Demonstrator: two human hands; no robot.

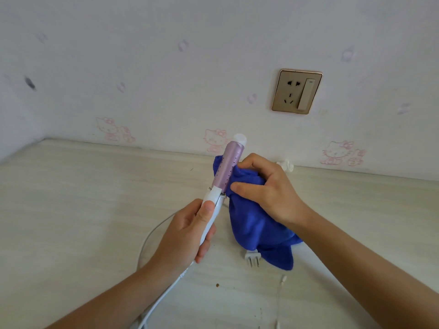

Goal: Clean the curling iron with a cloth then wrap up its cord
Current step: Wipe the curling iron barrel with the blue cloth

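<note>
My left hand [187, 233] grips the white handle of the curling iron [228, 167], which points up and away with its lilac barrel and white tip. My right hand [268, 188] holds a blue cloth [256, 226] bunched against the right side of the barrel; the cloth's loose end hangs down to the table. The white cord [156, 302] runs from the handle down past my left wrist and loops across the table on the left. Its white plug [252, 258] lies on the table, partly under the cloth's lower edge.
A pale wooden table [83, 198] meets a papered wall at the back. A gold wall socket with a switch [297, 91] sits above the table to the right. A thin white cable [280, 302] lies at the lower right, and a small white object [286, 165] rests by the wall.
</note>
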